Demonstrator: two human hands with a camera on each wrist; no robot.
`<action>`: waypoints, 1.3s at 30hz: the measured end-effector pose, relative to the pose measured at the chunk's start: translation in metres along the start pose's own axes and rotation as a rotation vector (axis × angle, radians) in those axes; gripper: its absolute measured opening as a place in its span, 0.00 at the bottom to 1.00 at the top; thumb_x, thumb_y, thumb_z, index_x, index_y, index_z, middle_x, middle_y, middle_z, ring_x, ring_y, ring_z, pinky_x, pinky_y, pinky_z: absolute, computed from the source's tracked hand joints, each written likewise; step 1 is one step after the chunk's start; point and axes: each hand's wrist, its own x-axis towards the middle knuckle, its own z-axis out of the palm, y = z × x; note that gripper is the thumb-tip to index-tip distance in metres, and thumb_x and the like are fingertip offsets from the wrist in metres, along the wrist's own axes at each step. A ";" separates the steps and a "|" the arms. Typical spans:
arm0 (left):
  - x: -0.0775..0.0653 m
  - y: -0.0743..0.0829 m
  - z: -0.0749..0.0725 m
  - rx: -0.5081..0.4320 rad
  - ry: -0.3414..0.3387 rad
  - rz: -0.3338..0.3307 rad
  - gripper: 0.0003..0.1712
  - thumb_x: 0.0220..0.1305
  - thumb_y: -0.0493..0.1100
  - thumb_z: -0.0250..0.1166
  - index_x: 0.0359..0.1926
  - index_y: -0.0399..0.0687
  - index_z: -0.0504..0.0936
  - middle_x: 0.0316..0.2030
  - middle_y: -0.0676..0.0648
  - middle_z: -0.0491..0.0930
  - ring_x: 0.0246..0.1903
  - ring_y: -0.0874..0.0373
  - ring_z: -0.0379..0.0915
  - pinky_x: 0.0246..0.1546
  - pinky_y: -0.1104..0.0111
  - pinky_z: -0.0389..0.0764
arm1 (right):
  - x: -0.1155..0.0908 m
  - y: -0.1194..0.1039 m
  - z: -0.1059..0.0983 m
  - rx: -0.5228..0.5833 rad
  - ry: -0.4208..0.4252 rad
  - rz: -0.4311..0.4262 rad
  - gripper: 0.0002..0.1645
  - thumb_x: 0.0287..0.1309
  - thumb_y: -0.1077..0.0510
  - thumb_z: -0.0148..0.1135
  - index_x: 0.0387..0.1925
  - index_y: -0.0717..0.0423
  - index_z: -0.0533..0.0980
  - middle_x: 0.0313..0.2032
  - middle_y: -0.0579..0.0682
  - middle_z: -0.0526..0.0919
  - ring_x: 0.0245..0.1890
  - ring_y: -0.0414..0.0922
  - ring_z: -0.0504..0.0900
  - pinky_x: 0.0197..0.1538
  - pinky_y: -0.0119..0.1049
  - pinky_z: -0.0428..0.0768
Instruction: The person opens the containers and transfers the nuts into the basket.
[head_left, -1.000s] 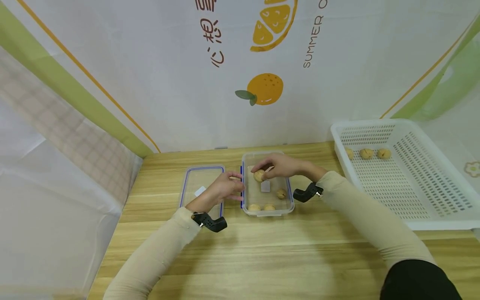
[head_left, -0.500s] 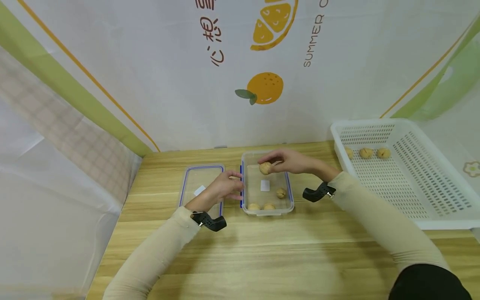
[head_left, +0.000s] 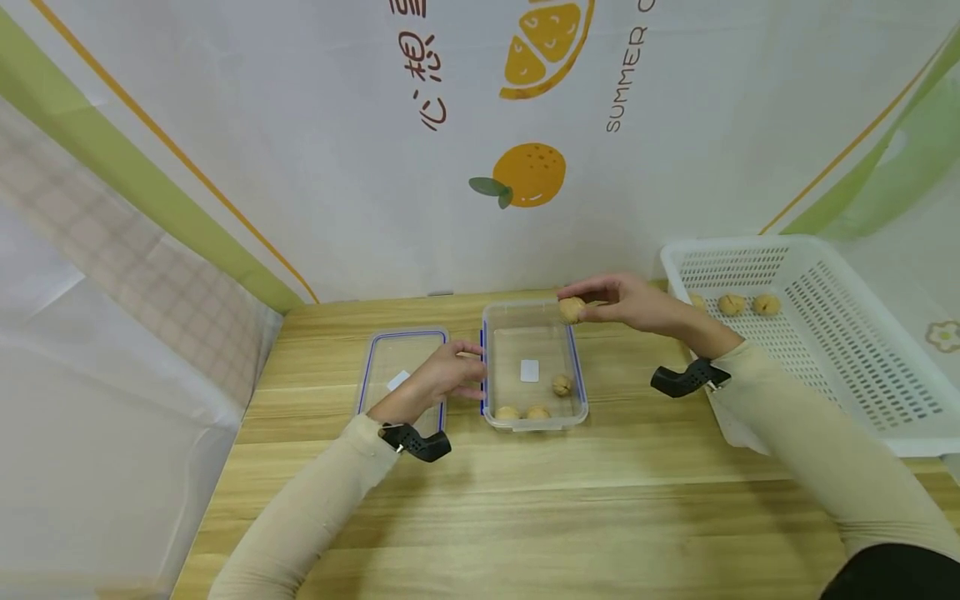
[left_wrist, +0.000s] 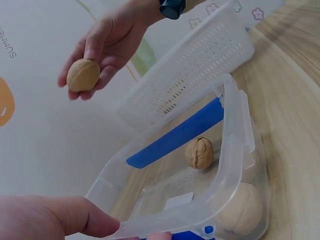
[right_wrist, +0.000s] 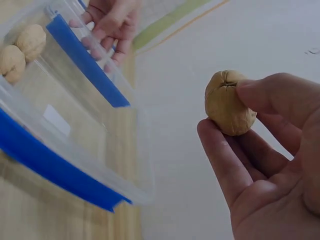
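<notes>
My right hand (head_left: 630,302) pinches a tan walnut (right_wrist: 227,102) between thumb and fingers, above the far right corner of a clear plastic box (head_left: 581,367). The box has blue clips and stands with its top uncovered. Inside, near its front wall, lie two walnuts (head_left: 537,412) side by side and a single walnut (head_left: 562,385) further right. My left hand (head_left: 453,372) is at the box's left side, fingers loosely spread; its thumb (left_wrist: 97,220) lies right at the rim in the left wrist view. A small white label (head_left: 529,371) shows on the box's bottom.
A clear lid (head_left: 408,335) with a blue seal lies left of the box, partly under my left forearm. On the right stands a white slotted basket (head_left: 825,400) with several walnuts (head_left: 732,304) along its far side. A printed white curtain (head_left: 360,167) hangs behind the wooden table (head_left: 480,517).
My right hand has lifted the walnut from over the middle of the box toward its far right corner, moving right and away. The left hand has stayed in place.
</notes>
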 end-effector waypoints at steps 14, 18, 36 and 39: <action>-0.003 0.001 -0.001 -0.016 -0.015 0.005 0.30 0.67 0.29 0.57 0.68 0.31 0.63 0.44 0.40 0.73 0.42 0.51 0.76 0.45 0.58 0.90 | -0.046 -0.001 -0.039 -0.009 0.123 -0.023 0.24 0.69 0.66 0.61 0.66 0.61 0.75 0.59 0.39 0.80 0.59 0.35 0.77 0.56 0.26 0.82; -0.004 0.001 0.000 -0.016 -0.010 -0.007 0.29 0.67 0.29 0.58 0.68 0.32 0.64 0.44 0.40 0.73 0.41 0.52 0.76 0.44 0.59 0.90 | -0.059 0.003 -0.045 -0.022 0.155 0.026 0.24 0.70 0.66 0.61 0.66 0.60 0.75 0.59 0.37 0.80 0.58 0.36 0.78 0.55 0.27 0.83; -0.002 -0.002 0.001 -0.029 -0.001 -0.007 0.30 0.66 0.28 0.58 0.68 0.32 0.64 0.45 0.40 0.73 0.42 0.52 0.75 0.44 0.60 0.90 | -0.110 0.037 -0.090 -0.016 0.229 0.082 0.25 0.71 0.70 0.56 0.67 0.68 0.69 0.55 0.36 0.82 0.52 0.35 0.81 0.49 0.29 0.86; -0.001 -0.001 0.001 -0.030 -0.001 -0.009 0.30 0.66 0.28 0.58 0.69 0.32 0.64 0.45 0.39 0.73 0.42 0.52 0.75 0.44 0.60 0.91 | -0.115 0.047 -0.097 -0.048 0.248 0.110 0.25 0.71 0.69 0.57 0.67 0.68 0.70 0.53 0.36 0.83 0.51 0.35 0.81 0.47 0.29 0.86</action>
